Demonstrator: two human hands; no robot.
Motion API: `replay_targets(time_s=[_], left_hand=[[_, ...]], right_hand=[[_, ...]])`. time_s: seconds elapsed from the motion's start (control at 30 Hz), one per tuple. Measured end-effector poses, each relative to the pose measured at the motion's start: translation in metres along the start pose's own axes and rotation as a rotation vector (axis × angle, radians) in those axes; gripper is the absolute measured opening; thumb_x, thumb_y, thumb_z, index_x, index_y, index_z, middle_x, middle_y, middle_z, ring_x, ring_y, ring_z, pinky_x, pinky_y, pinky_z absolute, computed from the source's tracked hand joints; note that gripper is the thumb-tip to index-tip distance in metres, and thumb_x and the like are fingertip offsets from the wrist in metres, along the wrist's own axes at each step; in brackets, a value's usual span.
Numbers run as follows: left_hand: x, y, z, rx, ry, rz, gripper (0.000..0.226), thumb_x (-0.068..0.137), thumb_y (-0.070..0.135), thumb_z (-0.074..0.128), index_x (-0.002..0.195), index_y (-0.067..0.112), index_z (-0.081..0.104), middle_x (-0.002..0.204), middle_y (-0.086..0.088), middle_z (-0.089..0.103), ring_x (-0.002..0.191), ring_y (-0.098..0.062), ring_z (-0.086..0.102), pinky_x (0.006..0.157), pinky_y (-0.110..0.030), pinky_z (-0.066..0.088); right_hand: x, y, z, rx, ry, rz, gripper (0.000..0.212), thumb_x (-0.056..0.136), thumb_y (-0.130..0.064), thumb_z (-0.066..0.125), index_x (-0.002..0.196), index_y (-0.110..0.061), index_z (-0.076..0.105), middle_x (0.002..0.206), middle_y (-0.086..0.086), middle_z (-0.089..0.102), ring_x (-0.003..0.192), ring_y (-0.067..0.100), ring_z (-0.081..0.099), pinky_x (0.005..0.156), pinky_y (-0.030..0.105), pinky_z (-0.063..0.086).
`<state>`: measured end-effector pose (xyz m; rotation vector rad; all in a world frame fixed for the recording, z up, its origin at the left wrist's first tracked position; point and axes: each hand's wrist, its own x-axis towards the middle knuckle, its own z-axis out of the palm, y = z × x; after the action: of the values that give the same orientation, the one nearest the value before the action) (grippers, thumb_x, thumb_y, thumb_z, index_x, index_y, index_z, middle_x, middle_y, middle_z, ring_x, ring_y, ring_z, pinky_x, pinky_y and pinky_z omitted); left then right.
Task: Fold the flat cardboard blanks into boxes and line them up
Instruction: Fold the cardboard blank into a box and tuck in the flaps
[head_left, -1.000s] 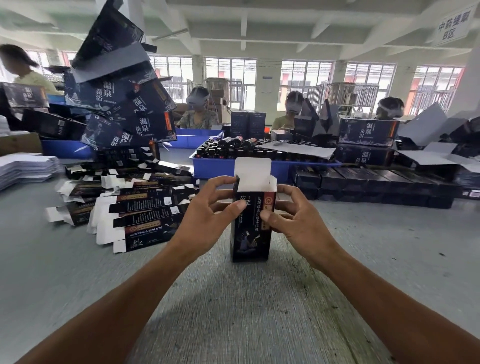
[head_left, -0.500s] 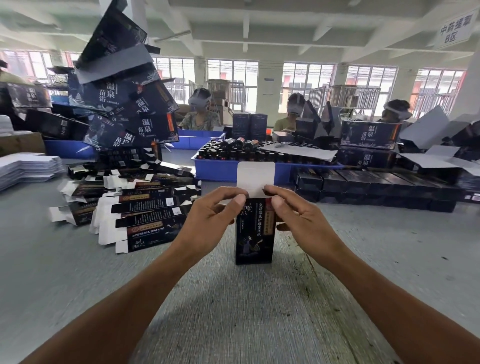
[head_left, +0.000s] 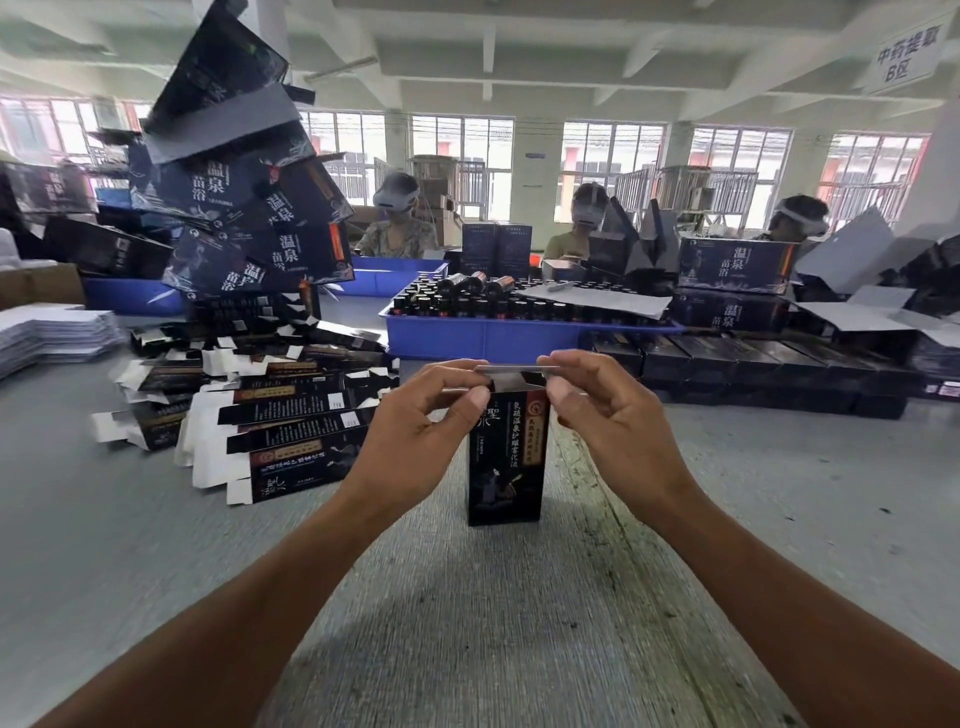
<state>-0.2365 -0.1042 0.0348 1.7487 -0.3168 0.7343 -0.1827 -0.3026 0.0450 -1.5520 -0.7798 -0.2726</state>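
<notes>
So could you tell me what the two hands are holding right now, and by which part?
Both hands, left and right, pinch the top flap of the upright black box.

The box (head_left: 506, 457) you have standing before you is thin printed cardboard, black and faintly glossy outside with gold and red print, and its top flap (head_left: 517, 370) shows a plain, matt pale inner side. It stands on a table (head_left: 156, 530) covered in grey, matt stuff with a fine ribbed grain, worn rough and scuffed in a streak to your right. To your left the blanks (head_left: 270, 415) are the same dark printed card with white uncoated tabs, and the tray (head_left: 498, 338) beyond is smooth blue plastic holding shiny dark bottles (head_left: 467, 299).
</notes>
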Motion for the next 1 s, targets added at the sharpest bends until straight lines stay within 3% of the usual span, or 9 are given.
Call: replay_targets(time_s=[0.1, 0.2, 0.4, 0.57, 0.77, 0.9, 1.0], left_hand=[[-0.0007, 0.0018, -0.0008, 0.005, -0.007, -0.005, 0.014, 0.095, 0.019, 0.065, 0.099, 0.031, 0.071, 0.123, 0.009, 0.067, 0.109, -0.011, 0.068, 0.087, -0.028, 0.057], [-0.0018, 0.0042, -0.0008, 0.004, -0.007, -0.014, 0.016, 0.095, 0.017, 0.065, 0.098, 0.032, 0.071, 0.108, 0.007, 0.073, 0.103, -0.008, 0.069, 0.086, -0.024, 0.057], [-0.0007, 0.0051, 0.0003, -0.053, 0.029, -0.059, 0.011, 0.091, 0.016, 0.071, 0.099, 0.021, 0.066, 0.094, 0.013, 0.073, 0.092, -0.004, 0.069, 0.079, -0.021, 0.055], [-0.0011, 0.0057, -0.0006, -0.083, 0.009, -0.085, 0.024, 0.09, 0.02, 0.072, 0.11, 0.025, 0.061, 0.108, 0.01, 0.072, 0.101, -0.007, 0.07, 0.086, -0.027, 0.058], [-0.002, 0.0085, -0.0023, -0.053, -0.021, -0.066, 0.037, 0.081, 0.044, 0.069, 0.117, 0.043, 0.064, 0.116, 0.011, 0.07, 0.107, -0.005, 0.068, 0.088, -0.027, 0.057], [-0.0032, 0.0089, 0.0013, -0.063, -0.021, -0.049, 0.033, 0.088, 0.04, 0.065, 0.121, 0.042, 0.067, 0.116, 0.013, 0.07, 0.109, -0.01, 0.068, 0.088, -0.03, 0.057], [-0.0046, 0.0074, 0.0032, 0.004, -0.017, -0.014, 0.029, 0.096, 0.029, 0.062, 0.123, 0.036, 0.069, 0.116, 0.012, 0.069, 0.111, -0.013, 0.066, 0.093, -0.036, 0.057]], right_hand=[[-0.0004, -0.002, 0.0021, -0.007, 0.026, 0.004, 0.016, 0.098, -0.031, 0.061, 0.11, -0.029, 0.07, 0.115, -0.019, 0.07, 0.104, 0.0, 0.067, 0.079, 0.014, 0.053], [0.0002, -0.0029, 0.0008, -0.036, 0.031, 0.02, 0.012, 0.097, -0.034, 0.062, 0.105, -0.032, 0.07, 0.106, -0.018, 0.072, 0.098, 0.001, 0.067, 0.078, 0.019, 0.057], [0.0009, -0.0036, 0.0, -0.004, 0.03, 0.04, 0.015, 0.097, -0.02, 0.066, 0.104, -0.033, 0.067, 0.098, -0.016, 0.073, 0.088, -0.002, 0.068, 0.069, 0.014, 0.052], [0.0014, -0.0054, -0.0011, 0.005, 0.035, 0.046, 0.018, 0.095, -0.017, 0.066, 0.098, -0.035, 0.07, 0.098, -0.011, 0.073, 0.087, 0.002, 0.067, 0.069, 0.018, 0.054], [0.0019, -0.0064, -0.0025, -0.016, 0.029, 0.036, 0.017, 0.095, -0.017, 0.067, 0.098, -0.032, 0.072, 0.099, -0.008, 0.074, 0.091, 0.008, 0.068, 0.073, 0.018, 0.055], [0.0014, -0.0064, -0.0025, -0.05, 0.017, 0.006, 0.017, 0.096, -0.017, 0.065, 0.099, -0.032, 0.072, 0.098, -0.014, 0.073, 0.091, 0.002, 0.068, 0.073, 0.015, 0.052], [0.0007, -0.0049, -0.0033, -0.111, 0.016, -0.013, 0.016, 0.097, -0.02, 0.064, 0.1, -0.034, 0.071, 0.098, -0.016, 0.073, 0.093, 0.002, 0.067, 0.079, 0.022, 0.053]])
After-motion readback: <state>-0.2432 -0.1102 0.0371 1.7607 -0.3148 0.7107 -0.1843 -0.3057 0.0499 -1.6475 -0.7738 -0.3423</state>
